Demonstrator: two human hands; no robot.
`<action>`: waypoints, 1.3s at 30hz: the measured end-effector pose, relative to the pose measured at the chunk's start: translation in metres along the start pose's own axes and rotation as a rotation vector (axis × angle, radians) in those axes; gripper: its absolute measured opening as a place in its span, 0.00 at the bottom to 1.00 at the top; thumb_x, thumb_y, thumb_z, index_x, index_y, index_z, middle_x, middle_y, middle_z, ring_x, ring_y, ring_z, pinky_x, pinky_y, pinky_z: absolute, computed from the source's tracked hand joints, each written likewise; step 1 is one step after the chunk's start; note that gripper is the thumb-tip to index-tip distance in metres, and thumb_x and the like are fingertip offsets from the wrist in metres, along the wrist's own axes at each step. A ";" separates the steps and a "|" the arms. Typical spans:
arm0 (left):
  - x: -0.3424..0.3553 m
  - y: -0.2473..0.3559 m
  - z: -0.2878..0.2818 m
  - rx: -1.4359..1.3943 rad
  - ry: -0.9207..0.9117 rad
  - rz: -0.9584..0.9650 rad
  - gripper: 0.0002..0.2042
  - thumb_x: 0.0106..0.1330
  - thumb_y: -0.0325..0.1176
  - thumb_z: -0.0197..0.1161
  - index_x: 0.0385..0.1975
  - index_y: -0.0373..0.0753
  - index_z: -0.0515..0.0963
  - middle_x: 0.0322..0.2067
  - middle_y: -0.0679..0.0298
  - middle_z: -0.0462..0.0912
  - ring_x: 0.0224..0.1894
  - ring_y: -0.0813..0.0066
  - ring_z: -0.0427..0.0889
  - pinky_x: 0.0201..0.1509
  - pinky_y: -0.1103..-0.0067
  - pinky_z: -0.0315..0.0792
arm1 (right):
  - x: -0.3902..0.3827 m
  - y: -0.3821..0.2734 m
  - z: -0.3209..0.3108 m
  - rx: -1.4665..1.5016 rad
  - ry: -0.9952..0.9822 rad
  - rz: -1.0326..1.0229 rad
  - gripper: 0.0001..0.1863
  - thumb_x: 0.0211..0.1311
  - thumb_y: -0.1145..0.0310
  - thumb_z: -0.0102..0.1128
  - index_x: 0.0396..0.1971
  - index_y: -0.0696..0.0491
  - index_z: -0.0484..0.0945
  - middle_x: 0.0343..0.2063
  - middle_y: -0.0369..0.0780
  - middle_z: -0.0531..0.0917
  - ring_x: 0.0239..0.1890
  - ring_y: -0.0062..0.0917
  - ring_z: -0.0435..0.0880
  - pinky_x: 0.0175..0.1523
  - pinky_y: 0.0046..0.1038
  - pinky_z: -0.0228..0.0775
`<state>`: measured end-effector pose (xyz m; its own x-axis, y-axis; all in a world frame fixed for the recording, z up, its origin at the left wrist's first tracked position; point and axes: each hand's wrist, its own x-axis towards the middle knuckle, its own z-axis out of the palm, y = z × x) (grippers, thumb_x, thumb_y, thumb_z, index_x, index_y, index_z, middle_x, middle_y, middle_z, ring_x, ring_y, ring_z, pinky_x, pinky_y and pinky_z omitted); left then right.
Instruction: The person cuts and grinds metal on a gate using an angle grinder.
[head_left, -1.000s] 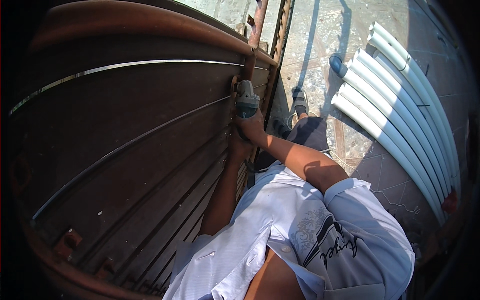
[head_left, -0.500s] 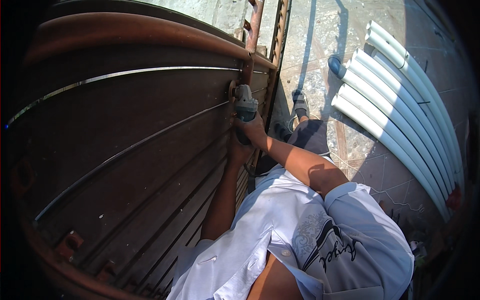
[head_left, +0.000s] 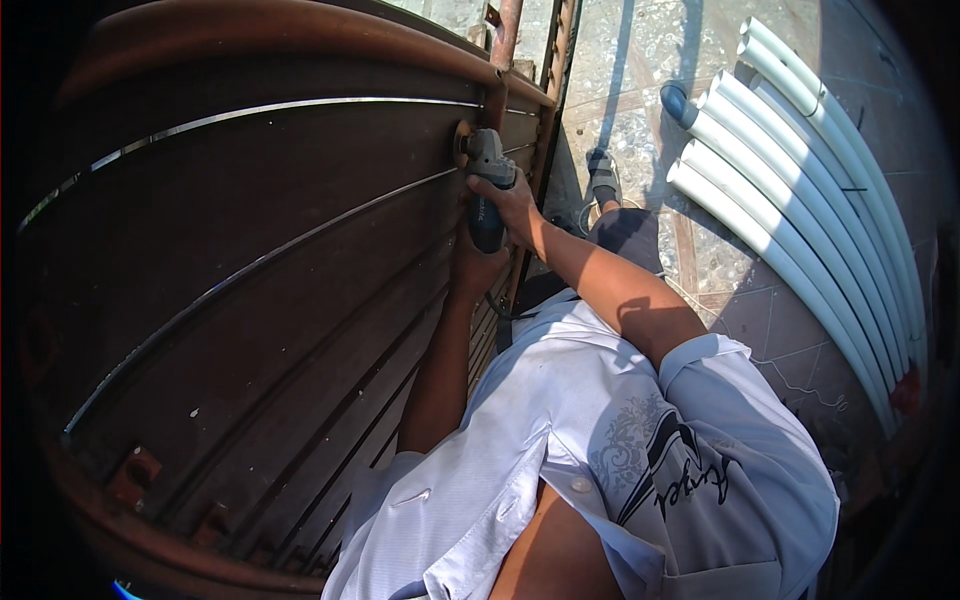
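Holding grinder by slats (contact unclear); floor part-sunlit.

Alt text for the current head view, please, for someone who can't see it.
A person's right hand and left hand grip an angle grinder beside a brown slatted panel; white pipes lie on partly shaded ground to the right.

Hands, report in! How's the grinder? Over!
Left hand holding grinder, rear end; right hand farther forward. Disc beside brown slats, contact unclear. White pipes apart, at right.
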<state>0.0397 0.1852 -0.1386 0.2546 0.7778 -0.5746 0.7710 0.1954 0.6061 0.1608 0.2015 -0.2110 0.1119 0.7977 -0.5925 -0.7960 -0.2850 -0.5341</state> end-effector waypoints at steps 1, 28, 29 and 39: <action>-0.001 -0.001 0.000 0.002 0.002 0.001 0.46 0.47 0.30 0.67 0.70 0.38 0.54 0.59 0.47 0.72 0.62 0.52 0.74 0.63 0.66 0.68 | -0.002 -0.006 0.003 0.002 -0.002 -0.001 0.42 0.46 0.53 0.79 0.53 0.61 0.66 0.42 0.43 0.79 0.40 0.25 0.82 0.47 0.28 0.76; -0.006 -0.011 0.005 0.086 0.035 -0.066 0.39 0.45 0.33 0.69 0.62 0.34 0.64 0.50 0.46 0.78 0.53 0.49 0.80 0.56 0.64 0.73 | -0.008 -0.012 0.010 0.124 0.044 0.056 0.30 0.49 0.65 0.76 0.46 0.59 0.66 0.32 0.41 0.81 0.28 0.23 0.83 0.33 0.26 0.77; -0.007 -0.011 0.006 0.101 0.055 -0.036 0.38 0.45 0.33 0.69 0.61 0.34 0.65 0.50 0.46 0.78 0.53 0.49 0.80 0.55 0.64 0.73 | -0.008 -0.011 0.010 0.154 0.058 0.052 0.30 0.49 0.65 0.76 0.46 0.59 0.66 0.31 0.41 0.81 0.28 0.23 0.83 0.33 0.27 0.77; -0.006 -0.011 0.004 0.125 0.042 -0.025 0.33 0.45 0.32 0.69 0.56 0.34 0.68 0.47 0.46 0.80 0.51 0.49 0.81 0.53 0.64 0.73 | -0.011 -0.013 0.012 0.142 0.114 0.046 0.26 0.50 0.67 0.75 0.44 0.59 0.70 0.30 0.40 0.81 0.29 0.23 0.84 0.34 0.26 0.77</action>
<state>0.0322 0.1757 -0.1444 0.2117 0.7983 -0.5638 0.8443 0.1411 0.5169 0.1628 0.2025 -0.1899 0.1335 0.7180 -0.6831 -0.8768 -0.2357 -0.4191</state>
